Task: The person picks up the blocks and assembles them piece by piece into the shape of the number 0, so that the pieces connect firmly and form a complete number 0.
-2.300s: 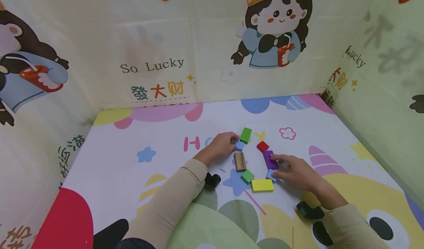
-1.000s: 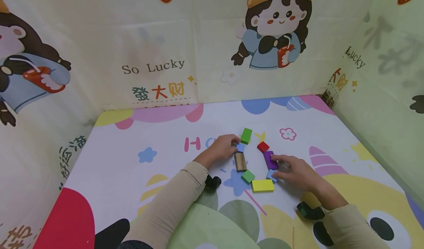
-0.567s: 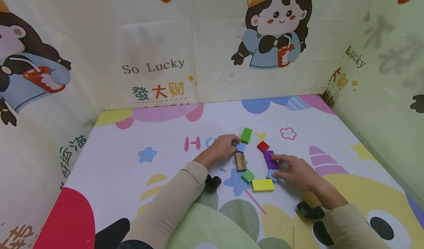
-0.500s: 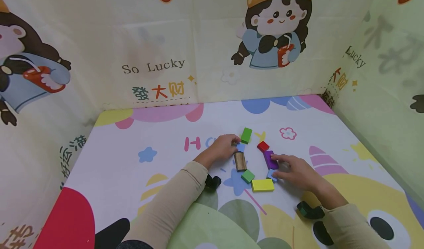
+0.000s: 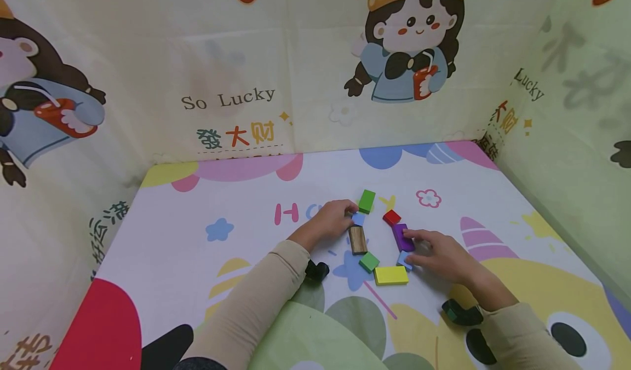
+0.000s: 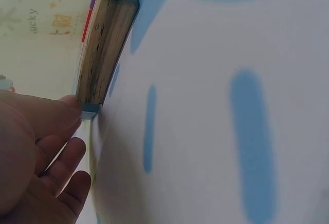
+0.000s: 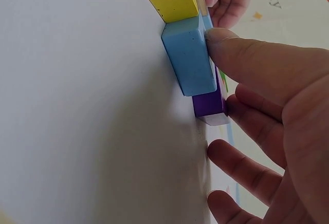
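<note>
In the head view, several wooden blocks lie in a ring with a gap at the far side. My left hand (image 5: 331, 219) pinches a small blue block (image 5: 358, 219), between a light green block (image 5: 366, 201) and a brown wood-grain block (image 5: 357, 241). My right hand (image 5: 446, 258) has its thumb against another blue block (image 7: 189, 57) and its index finger on a purple block (image 5: 402, 238); its other fingers are spread. A red block (image 5: 391, 218) touches the purple one's far end. Nearest me are a green block (image 5: 368, 262) and a yellow block (image 5: 391, 276).
The blocks lie on a table covered with a colourful printed cloth (image 5: 256, 195). Cream printed fabric (image 5: 315, 58) rises behind it and at both sides. Black wrist-worn pieces (image 5: 460, 312) sit by both cuffs.
Since the oldest frame, my left hand has shifted the blue block slightly toward the wood-grain block, narrowing the gap between them. My right hand stays in place. Over the last second nothing visibly moves.
</note>
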Demonstrator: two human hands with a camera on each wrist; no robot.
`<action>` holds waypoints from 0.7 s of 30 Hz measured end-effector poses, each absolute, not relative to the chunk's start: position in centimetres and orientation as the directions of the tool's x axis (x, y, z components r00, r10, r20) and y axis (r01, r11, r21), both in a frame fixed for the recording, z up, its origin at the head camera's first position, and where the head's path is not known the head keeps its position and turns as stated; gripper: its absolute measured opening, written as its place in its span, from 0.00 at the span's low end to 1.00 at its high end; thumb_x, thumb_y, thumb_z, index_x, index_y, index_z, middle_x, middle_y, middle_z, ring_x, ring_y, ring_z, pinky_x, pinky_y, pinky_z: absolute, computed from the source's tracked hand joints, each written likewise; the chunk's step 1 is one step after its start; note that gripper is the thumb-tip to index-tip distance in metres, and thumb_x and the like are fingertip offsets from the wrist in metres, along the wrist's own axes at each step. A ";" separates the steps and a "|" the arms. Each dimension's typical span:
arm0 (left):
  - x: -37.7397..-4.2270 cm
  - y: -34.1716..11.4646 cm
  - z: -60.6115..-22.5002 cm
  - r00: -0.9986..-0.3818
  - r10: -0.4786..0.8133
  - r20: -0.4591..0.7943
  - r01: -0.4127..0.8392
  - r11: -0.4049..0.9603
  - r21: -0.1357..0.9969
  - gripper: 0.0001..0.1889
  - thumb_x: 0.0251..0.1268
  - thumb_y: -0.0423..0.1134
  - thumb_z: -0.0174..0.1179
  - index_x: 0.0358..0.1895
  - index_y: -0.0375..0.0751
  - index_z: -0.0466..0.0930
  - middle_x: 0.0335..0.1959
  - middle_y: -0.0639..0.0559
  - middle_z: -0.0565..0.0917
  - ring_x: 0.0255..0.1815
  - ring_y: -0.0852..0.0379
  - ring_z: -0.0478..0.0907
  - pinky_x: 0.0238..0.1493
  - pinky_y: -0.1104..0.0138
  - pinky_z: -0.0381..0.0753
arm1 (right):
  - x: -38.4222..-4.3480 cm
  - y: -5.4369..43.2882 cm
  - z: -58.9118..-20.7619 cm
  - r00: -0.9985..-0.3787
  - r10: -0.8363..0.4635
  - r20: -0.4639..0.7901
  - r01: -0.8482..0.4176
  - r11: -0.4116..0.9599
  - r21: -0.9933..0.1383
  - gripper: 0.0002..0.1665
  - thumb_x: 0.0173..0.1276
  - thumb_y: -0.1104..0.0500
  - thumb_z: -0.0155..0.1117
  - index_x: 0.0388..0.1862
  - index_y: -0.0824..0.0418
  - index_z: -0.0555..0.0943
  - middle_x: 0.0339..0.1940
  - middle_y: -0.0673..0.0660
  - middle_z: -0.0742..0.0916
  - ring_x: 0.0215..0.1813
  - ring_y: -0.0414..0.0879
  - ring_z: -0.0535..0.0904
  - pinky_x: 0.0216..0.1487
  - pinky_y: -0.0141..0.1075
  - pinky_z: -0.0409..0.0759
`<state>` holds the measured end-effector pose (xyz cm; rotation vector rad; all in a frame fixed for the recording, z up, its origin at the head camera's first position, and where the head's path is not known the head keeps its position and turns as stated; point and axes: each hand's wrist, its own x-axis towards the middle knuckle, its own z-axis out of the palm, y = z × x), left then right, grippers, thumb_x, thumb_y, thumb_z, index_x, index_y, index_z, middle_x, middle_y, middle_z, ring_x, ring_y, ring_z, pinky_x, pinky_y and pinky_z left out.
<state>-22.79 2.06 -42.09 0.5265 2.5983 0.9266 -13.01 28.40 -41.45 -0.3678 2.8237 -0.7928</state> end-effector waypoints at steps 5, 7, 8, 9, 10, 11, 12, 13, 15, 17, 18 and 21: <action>-22.6 2.0 -41.9 -0.876 0.447 -0.180 0.236 0.724 0.648 0.19 0.73 0.34 0.59 0.65 0.43 0.76 0.63 0.50 0.78 0.64 0.54 0.72 0.67 0.61 0.69 | -13.0 28.4 -41.5 -0.952 -0.285 -0.113 -0.184 0.825 -0.535 0.36 0.63 0.49 0.74 0.68 0.59 0.76 0.65 0.69 0.78 0.67 0.70 0.69 0.59 0.64 0.71; -22.5 1.9 -41.8 -0.875 0.451 -0.176 0.246 0.727 0.641 0.20 0.73 0.34 0.58 0.66 0.43 0.75 0.65 0.50 0.77 0.66 0.53 0.70 0.67 0.61 0.68 | -13.0 28.4 -41.5 -0.951 -0.287 -0.113 -0.185 0.824 -0.536 0.36 0.63 0.48 0.74 0.68 0.59 0.76 0.65 0.69 0.78 0.67 0.70 0.69 0.59 0.64 0.72; -22.4 1.9 -41.7 -0.874 0.455 -0.170 0.254 0.727 0.638 0.20 0.73 0.34 0.58 0.67 0.44 0.75 0.65 0.50 0.76 0.67 0.53 0.70 0.68 0.61 0.67 | -13.0 28.4 -41.5 -0.951 -0.287 -0.113 -0.185 0.824 -0.535 0.36 0.63 0.48 0.74 0.68 0.59 0.76 0.65 0.68 0.78 0.67 0.70 0.69 0.59 0.64 0.72; -22.4 1.8 -41.6 -0.872 0.460 -0.166 0.264 0.728 0.633 0.21 0.73 0.34 0.57 0.67 0.44 0.74 0.66 0.50 0.76 0.68 0.53 0.69 0.68 0.61 0.67 | -13.0 28.4 -41.4 -0.951 -0.288 -0.113 -0.186 0.824 -0.535 0.36 0.63 0.48 0.74 0.68 0.59 0.76 0.65 0.68 0.78 0.67 0.70 0.69 0.59 0.64 0.72; -22.3 1.7 -41.5 -0.871 0.464 -0.160 0.272 0.727 0.631 0.21 0.73 0.34 0.57 0.67 0.44 0.75 0.66 0.50 0.76 0.68 0.53 0.68 0.68 0.61 0.66 | -13.0 28.4 -41.4 -0.951 -0.288 -0.112 -0.187 0.824 -0.535 0.36 0.63 0.48 0.74 0.68 0.59 0.76 0.65 0.68 0.78 0.67 0.70 0.69 0.59 0.64 0.71; -22.3 1.7 -41.4 -0.870 0.469 -0.153 0.281 0.725 0.629 0.21 0.73 0.35 0.58 0.67 0.44 0.75 0.66 0.50 0.76 0.69 0.53 0.68 0.69 0.61 0.66 | -13.0 28.4 -41.4 -0.951 -0.288 -0.112 -0.187 0.824 -0.534 0.36 0.63 0.48 0.74 0.68 0.59 0.76 0.65 0.68 0.78 0.67 0.70 0.69 0.59 0.64 0.71; -22.2 1.6 -41.3 -0.868 0.475 -0.148 0.289 0.724 0.627 0.21 0.73 0.35 0.58 0.67 0.43 0.75 0.66 0.51 0.76 0.70 0.53 0.67 0.69 0.61 0.65 | -13.0 28.4 -41.4 -0.951 -0.289 -0.111 -0.188 0.824 -0.534 0.36 0.63 0.48 0.74 0.68 0.59 0.76 0.65 0.68 0.78 0.67 0.70 0.69 0.59 0.64 0.71; -22.1 1.6 -41.3 -0.866 0.479 -0.142 0.298 0.723 0.624 0.20 0.73 0.35 0.58 0.66 0.43 0.75 0.66 0.51 0.76 0.70 0.53 0.67 0.69 0.61 0.65 | -13.0 28.4 -41.4 -0.951 -0.289 -0.111 -0.188 0.824 -0.534 0.36 0.63 0.48 0.74 0.68 0.59 0.76 0.65 0.68 0.78 0.67 0.70 0.69 0.59 0.64 0.71; -21.9 1.6 -41.2 -0.865 0.482 -0.141 0.297 0.718 0.630 0.20 0.72 0.36 0.59 0.66 0.43 0.76 0.65 0.51 0.76 0.69 0.53 0.67 0.69 0.61 0.65 | -13.0 28.4 -41.4 -0.951 -0.289 -0.113 -0.187 0.824 -0.536 0.36 0.63 0.48 0.74 0.68 0.59 0.76 0.65 0.68 0.78 0.68 0.70 0.69 0.59 0.64 0.71; -21.6 1.7 -41.2 -0.866 0.479 -0.143 0.289 0.713 0.639 0.21 0.71 0.37 0.61 0.65 0.44 0.76 0.65 0.52 0.77 0.69 0.54 0.68 0.68 0.61 0.66 | -13.0 28.4 -41.4 -0.951 -0.286 -0.117 -0.182 0.823 -0.538 0.37 0.63 0.48 0.74 0.68 0.59 0.76 0.65 0.68 0.77 0.68 0.70 0.68 0.59 0.64 0.71; -21.4 1.8 -41.2 -0.866 0.478 -0.143 0.286 0.711 0.643 0.21 0.71 0.37 0.62 0.65 0.44 0.76 0.65 0.53 0.77 0.69 0.54 0.68 0.68 0.61 0.67 | -13.0 28.4 -41.5 -0.951 -0.285 -0.119 -0.179 0.822 -0.540 0.37 0.63 0.47 0.74 0.68 0.59 0.76 0.66 0.68 0.77 0.68 0.70 0.68 0.59 0.64 0.71; -20.9 1.8 -41.2 -0.872 0.469 -0.141 0.271 0.703 0.658 0.22 0.69 0.40 0.65 0.65 0.46 0.77 0.64 0.53 0.77 0.67 0.54 0.69 0.66 0.62 0.69 | -12.9 28.3 -41.5 -0.952 -0.281 -0.123 -0.172 0.823 -0.542 0.37 0.63 0.47 0.74 0.68 0.59 0.76 0.66 0.68 0.77 0.68 0.70 0.68 0.59 0.64 0.71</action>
